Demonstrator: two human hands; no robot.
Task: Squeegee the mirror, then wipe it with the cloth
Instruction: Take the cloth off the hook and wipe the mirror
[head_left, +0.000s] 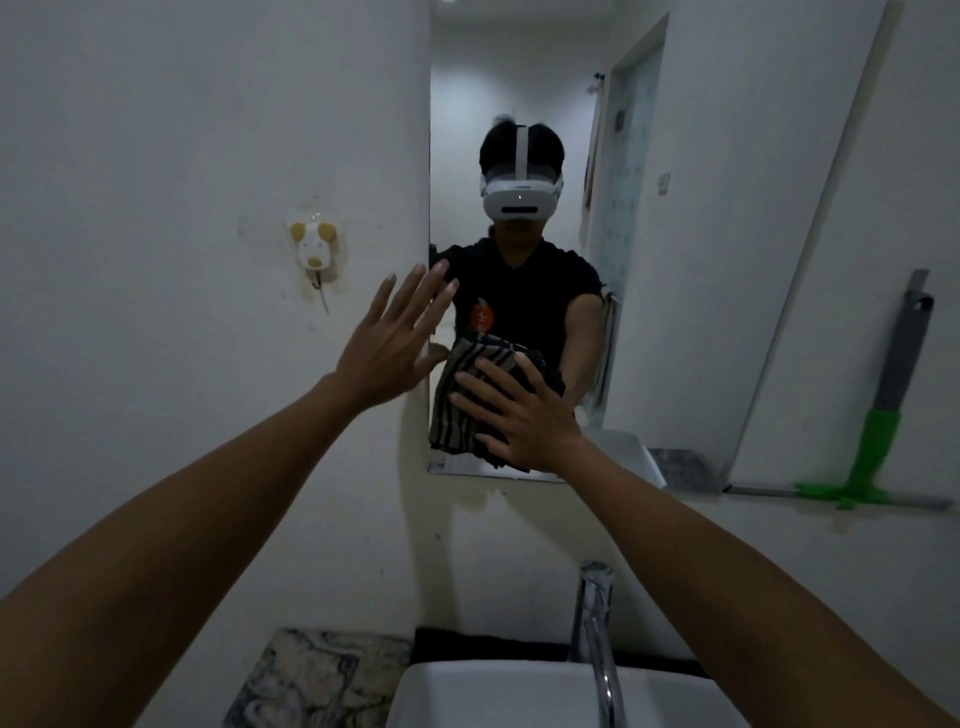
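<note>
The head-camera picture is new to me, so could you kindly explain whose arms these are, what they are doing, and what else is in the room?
There is no machine here. The one picture comes from a camera worn on a person's head, looking forward and down, so the two bare arms reaching away from you belong to the wearer. The figure with the white headset is only that person's reflection in the mirror on the wall.

The right hand lies flat, pressing a dark striped cloth against the lower part of the glass. The left hand is open with fingers spread, at the mirror's left edge, holding nothing.

The squeegee, grey with a green neck, stands against the wall at the right. Below are a chrome tap, a white basin and a marbled counter. A small animal-shaped hook sits on the wall to the left.
</note>
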